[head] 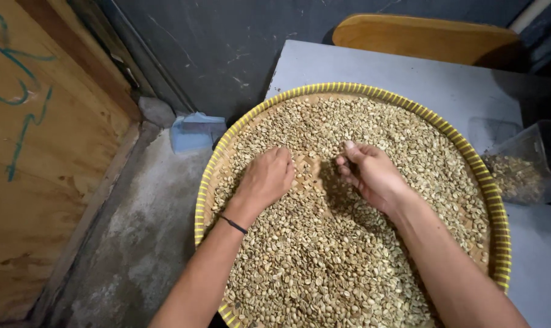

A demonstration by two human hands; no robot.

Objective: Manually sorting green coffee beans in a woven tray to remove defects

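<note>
My left hand (266, 177) flat, released, on pale beans (324, 261). My right hand (369, 173) pinching few beans. Beans small, light, loose, rolling; take by fingertips. Woven tray (500, 225) stiff, light.

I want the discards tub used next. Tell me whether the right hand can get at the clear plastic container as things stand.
Probably yes. The right hand is over the beans in the woven tray, and the clear plastic container stands on the grey table just past the tray's right rim, its open top showing. Nothing lies between them.
</note>
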